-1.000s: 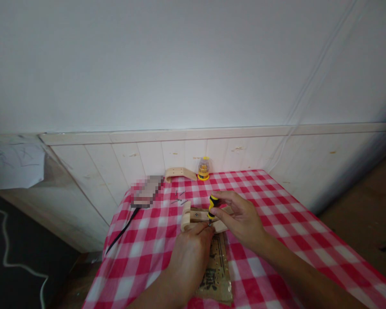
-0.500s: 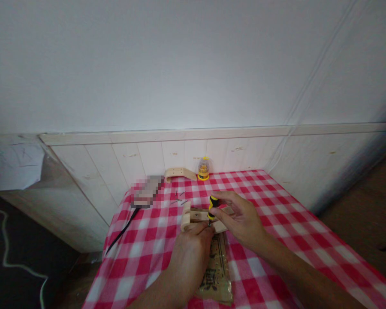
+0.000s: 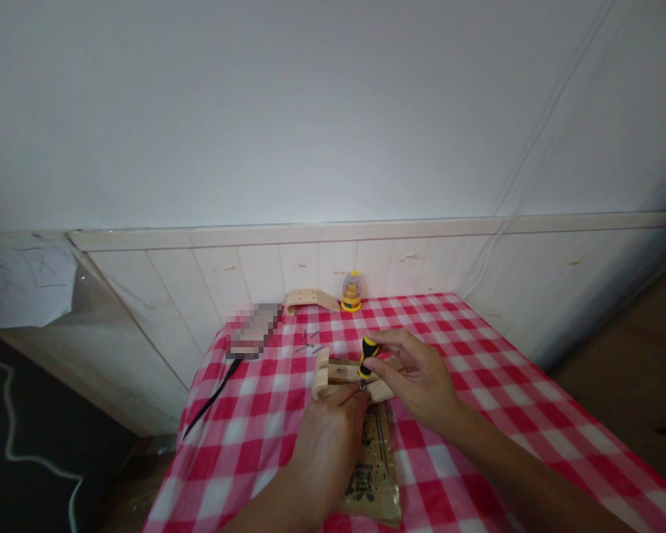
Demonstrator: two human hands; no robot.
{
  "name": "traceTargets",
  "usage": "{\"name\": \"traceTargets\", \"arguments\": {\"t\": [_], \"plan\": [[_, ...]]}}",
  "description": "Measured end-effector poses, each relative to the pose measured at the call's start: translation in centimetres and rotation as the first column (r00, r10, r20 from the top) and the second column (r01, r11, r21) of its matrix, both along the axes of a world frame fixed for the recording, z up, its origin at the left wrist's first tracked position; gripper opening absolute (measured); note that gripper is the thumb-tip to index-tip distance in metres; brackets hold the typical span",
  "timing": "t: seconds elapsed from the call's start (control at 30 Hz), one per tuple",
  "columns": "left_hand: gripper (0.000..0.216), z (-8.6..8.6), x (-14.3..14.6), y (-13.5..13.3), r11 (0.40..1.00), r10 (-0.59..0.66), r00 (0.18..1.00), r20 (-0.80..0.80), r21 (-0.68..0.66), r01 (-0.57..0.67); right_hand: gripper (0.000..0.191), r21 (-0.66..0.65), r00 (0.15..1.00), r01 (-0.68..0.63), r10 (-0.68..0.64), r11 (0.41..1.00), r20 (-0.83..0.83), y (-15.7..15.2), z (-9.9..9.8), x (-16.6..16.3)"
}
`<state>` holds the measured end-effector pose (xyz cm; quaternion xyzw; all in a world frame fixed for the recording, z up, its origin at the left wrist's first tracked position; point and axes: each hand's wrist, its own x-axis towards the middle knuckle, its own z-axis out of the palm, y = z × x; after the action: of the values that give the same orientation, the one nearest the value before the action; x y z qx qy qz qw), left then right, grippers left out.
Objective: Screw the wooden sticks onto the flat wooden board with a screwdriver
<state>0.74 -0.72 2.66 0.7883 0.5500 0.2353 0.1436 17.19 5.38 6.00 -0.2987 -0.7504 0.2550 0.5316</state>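
Observation:
My right hand [image 3: 416, 377] is closed around a short black-and-yellow screwdriver [image 3: 367, 355], held upright with its tip down on a light wooden piece [image 3: 333, 372] lying on the red-and-white checked tablecloth [image 3: 477, 385]. My left hand [image 3: 327, 437] rests on the near edge of that wooden piece, fingers pressed at the spot under the screwdriver tip. What the fingertips pinch, if anything, is hidden.
A brown printed paper bag [image 3: 374, 466] lies under my left hand. Loose screws [image 3: 309, 342] lie behind the wooden piece. A curved wooden part [image 3: 311, 300] and a yellow bit-holder jar [image 3: 351, 292] stand by the panelled wall. A blurred box [image 3: 251, 332] with a black cable [image 3: 211, 400] sits left.

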Motion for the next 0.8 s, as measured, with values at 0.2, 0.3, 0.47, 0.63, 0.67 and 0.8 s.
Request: {"name": "traceTargets", "arguments": {"t": [0.2, 0.3, 0.47, 0.63, 0.67, 0.8], "plan": [[0.031, 0.27, 0.01, -0.12, 1.000, -0.008, 1.000, -0.005, -0.018, 0.008, 0.022, 0.025, 1.000, 0.012, -0.012, 1.000, -0.003, -0.01, 0.08, -0.03], [0.031, 0.20, -0.01, -0.14, 1.000, -0.010, 1.000, -0.004, -0.015, 0.010, 0.021, 0.037, 1.000, 0.029, -0.029, 0.999, 0.003, 0.09, 0.12, -0.09], [0.032, 0.05, 0.01, -0.08, 1.000, -0.013, 1.000, 0.006, -0.025, 0.013, 0.021, 0.063, 0.999, 0.040, -0.041, 0.997, 0.014, 0.04, 0.23, -0.05], [0.031, -0.40, -0.05, 0.04, 1.000, -0.009, 1.000, 0.011, 0.023, 0.009, 0.025, 0.062, 0.999, 0.003, -0.006, 0.998, 0.052, -0.22, 0.35, 0.19], [0.031, -0.42, -0.06, 0.04, 1.000, -0.008, 1.000, 0.016, 0.029, 0.008, 0.026, 0.059, 0.999, 0.001, -0.004, 0.998, 0.051, -0.23, 0.33, 0.22], [0.028, -0.15, -0.10, -0.02, 1.000, -0.003, 1.000, 0.020, 0.007, 0.003, 0.026, 0.061, 0.999, 0.019, -0.021, 0.998, 0.032, -0.10, 0.16, 0.25]]}}
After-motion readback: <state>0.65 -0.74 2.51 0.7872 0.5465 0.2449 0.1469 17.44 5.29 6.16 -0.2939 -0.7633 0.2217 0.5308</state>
